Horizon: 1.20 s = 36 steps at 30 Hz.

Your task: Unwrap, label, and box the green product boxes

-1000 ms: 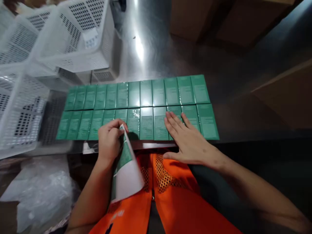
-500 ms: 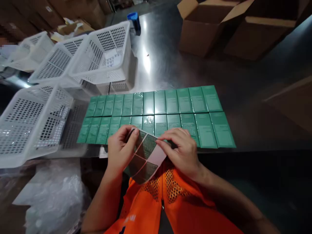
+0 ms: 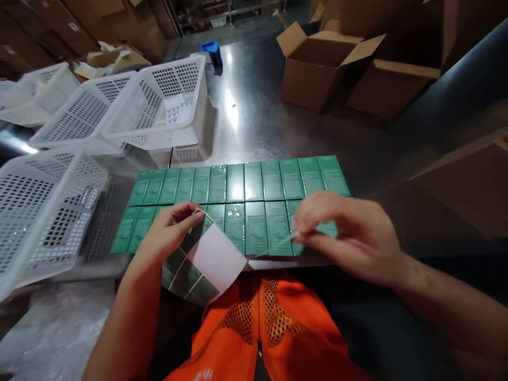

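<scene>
My left hand (image 3: 172, 230) pinches the upper corner of a sheet of stickers (image 3: 217, 253), which tilts down towards my orange vest. Dark rectangular stickers cover part of the sheet, and a broad area of white backing is bare. Over the right part of the green boxes (image 3: 256, 227) my right hand (image 3: 349, 235) is closed, thumb against forefinger, on a thin, pale sticker (image 3: 292, 236) seen nearly edge-on and blurred. The boxes lie side by side in two long rows, shiny as if wrapped in film. My hands and the sheet hide some of the front row.
White perforated baskets (image 3: 194, 119) stand at the left, one with printed papers inside. Open cardboard boxes (image 3: 309, 79) are at the back right of the metal table (image 3: 254, 121). A blue object (image 3: 212, 53) sits near the far edge. Clear plastic (image 3: 59, 328) lies lower left.
My right hand has moved right, away from the sheet, with a sticker between its fingers. More white backing shows. My left hand has shifted left with the sheet.
</scene>
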Available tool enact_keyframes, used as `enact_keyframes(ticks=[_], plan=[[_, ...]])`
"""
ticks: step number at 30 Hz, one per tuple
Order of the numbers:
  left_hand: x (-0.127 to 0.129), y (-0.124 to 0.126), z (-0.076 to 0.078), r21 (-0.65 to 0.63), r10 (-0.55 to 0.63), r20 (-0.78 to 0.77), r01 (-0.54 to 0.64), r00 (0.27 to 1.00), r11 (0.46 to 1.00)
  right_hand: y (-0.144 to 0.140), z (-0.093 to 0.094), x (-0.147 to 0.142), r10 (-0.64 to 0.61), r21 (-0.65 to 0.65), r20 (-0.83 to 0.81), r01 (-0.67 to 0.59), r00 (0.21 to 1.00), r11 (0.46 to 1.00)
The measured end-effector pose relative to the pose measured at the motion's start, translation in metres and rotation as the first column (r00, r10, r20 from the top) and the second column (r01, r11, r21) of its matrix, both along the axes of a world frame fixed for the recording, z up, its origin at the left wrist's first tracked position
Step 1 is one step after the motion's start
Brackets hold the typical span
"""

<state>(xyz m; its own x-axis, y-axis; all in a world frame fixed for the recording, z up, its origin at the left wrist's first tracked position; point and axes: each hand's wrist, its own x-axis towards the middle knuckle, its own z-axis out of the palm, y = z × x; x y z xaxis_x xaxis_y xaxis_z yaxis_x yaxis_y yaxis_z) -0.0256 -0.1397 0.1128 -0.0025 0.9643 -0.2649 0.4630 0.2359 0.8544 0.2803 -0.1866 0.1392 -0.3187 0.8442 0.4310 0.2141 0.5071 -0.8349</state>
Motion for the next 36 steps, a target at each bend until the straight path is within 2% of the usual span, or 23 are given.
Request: enact_keyframes(ticks=[2,4,6,10,13,15,18,23,25,30,36], plan=[[0.009,0.005,0.004,-0.009,-0.013,-0.087,0.013,0.996,1.0,0.034,-0.004,0.005,-0.137,-0.12,0.023,0.139,0.99,0.983],[0.017,0.01,0.003,0.078,-0.018,-0.182,0.033,0.983,0.996,0.068,-0.015,0.001,-0.178,-0.232,0.033,0.18,0.984,0.956],[0.024,0.015,0.0,0.125,-0.077,-0.239,0.109,0.968,0.986,0.096,-0.028,-0.009,-0.149,-0.354,-0.006,0.137,0.989,0.925],[0.03,0.029,-0.007,0.061,-0.208,-0.209,0.225,0.956,0.972,0.133,-0.045,-0.032,-0.07,-0.563,-0.067,0.021,0.995,0.826],[0.031,0.039,-0.015,0.035,-0.285,-0.166,0.294,0.944,0.955,0.145,-0.047,-0.045,-0.05,-0.621,-0.074,-0.007,0.996,0.784],[0.031,0.045,-0.022,0.028,-0.291,-0.165,0.3,0.942,0.954,0.15,-0.047,-0.052,-0.048,-0.643,-0.059,-0.001,0.997,0.766],[0.032,0.051,-0.032,0.025,-0.268,-0.227,0.28,0.936,0.96,0.155,-0.05,-0.06,-0.048,-0.645,0.01,0.044,0.999,0.763],[0.041,0.059,-0.041,-0.08,-0.296,-0.36,0.287,0.885,0.955,0.166,-0.067,-0.064,-0.011,-0.466,0.259,0.135,0.966,0.874],[0.044,0.061,-0.043,-0.106,-0.3,-0.409,0.281,0.862,0.954,0.169,-0.073,-0.064,-0.013,-0.411,0.358,0.17,0.934,0.896],[0.047,0.064,-0.049,-0.142,-0.319,-0.448,0.285,0.835,0.948,0.171,-0.079,-0.068,-0.035,-0.387,0.48,0.247,0.877,0.889],[0.045,0.067,-0.049,-0.169,-0.335,-0.426,0.29,0.84,0.942,0.169,-0.083,-0.069,-0.069,-0.36,0.5,0.279,0.863,0.89]])
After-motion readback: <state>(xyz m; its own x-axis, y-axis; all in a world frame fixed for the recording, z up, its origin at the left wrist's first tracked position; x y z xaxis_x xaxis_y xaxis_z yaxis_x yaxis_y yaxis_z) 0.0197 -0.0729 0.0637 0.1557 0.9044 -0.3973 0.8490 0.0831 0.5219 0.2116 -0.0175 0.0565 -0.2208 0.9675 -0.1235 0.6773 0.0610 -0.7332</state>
